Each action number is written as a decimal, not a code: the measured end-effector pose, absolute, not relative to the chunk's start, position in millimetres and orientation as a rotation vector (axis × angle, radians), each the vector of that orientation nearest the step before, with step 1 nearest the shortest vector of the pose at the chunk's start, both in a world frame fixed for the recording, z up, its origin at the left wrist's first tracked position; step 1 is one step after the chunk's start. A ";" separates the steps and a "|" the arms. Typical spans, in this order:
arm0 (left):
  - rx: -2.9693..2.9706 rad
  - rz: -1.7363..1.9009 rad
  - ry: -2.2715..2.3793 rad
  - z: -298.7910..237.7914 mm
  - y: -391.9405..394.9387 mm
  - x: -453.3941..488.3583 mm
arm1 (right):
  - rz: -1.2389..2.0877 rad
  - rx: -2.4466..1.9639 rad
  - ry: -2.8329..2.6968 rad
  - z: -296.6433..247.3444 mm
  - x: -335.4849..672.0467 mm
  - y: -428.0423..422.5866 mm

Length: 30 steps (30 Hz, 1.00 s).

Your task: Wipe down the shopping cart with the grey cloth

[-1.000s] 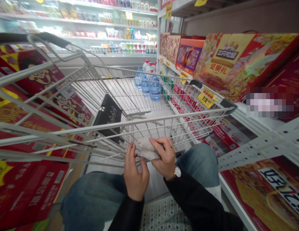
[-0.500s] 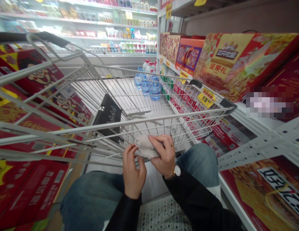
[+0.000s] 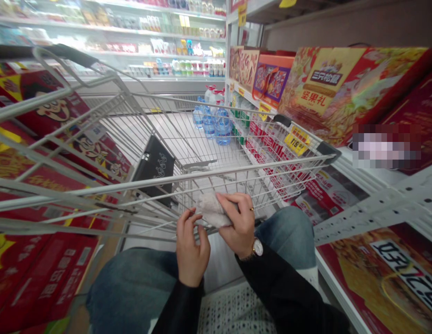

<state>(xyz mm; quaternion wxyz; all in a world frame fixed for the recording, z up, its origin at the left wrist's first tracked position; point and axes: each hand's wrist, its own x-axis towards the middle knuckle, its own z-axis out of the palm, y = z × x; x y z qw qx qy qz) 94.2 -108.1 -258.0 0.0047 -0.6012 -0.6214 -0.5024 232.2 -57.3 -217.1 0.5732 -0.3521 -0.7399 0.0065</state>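
Observation:
A wire shopping cart (image 3: 236, 169) stands tilted close in front of me, seen from low down. My right hand (image 3: 238, 222) is closed on a pale grey cloth (image 3: 210, 209) and presses it against the wire at the cart's near lower edge. My left hand (image 3: 190, 248) is just to the left of it, fingers curled against the same wires and touching the cloth's edge. A watch sits on my right wrist. My knees in blue jeans show below both hands.
A black flap (image 3: 155, 169) hangs inside the cart. Red gift boxes (image 3: 327, 88) fill the shelves on the right, more red boxes (image 3: 45, 139) stack on the left. Water bottles (image 3: 216, 123) stand on the floor ahead. Chilled shelves run along the back.
My right hand has shifted the cloth slightly up along the wire. My left hand's fingers have curled in closer to the cloth.

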 end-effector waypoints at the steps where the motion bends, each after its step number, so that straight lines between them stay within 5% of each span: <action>1: -1.881 -1.579 -1.944 -257.8 -108.0 93.8 | 0.020 -0.830 -1.741 -218.3 232.3 -57.1; 7: -1.893 -1.598 -1.969 -258.7 -106.6 94.3 | 0.078 -0.927 -1.754 -259.1 240.0 -62.0; 15: -1.913 -1.521 -1.898 -259.2 -107.1 91.9 | 0.075 -0.865 -1.629 -221.8 217.7 -60.1; 23: -1.985 -1.540 -1.950 -257.4 -110.1 82.3 | 0.124 -0.968 -1.674 -265.0 233.0 -62.2; 30: -2.047 -1.485 -1.919 -249.2 -111.9 70.3 | 0.130 -0.881 -1.628 -225.1 223.8 -60.9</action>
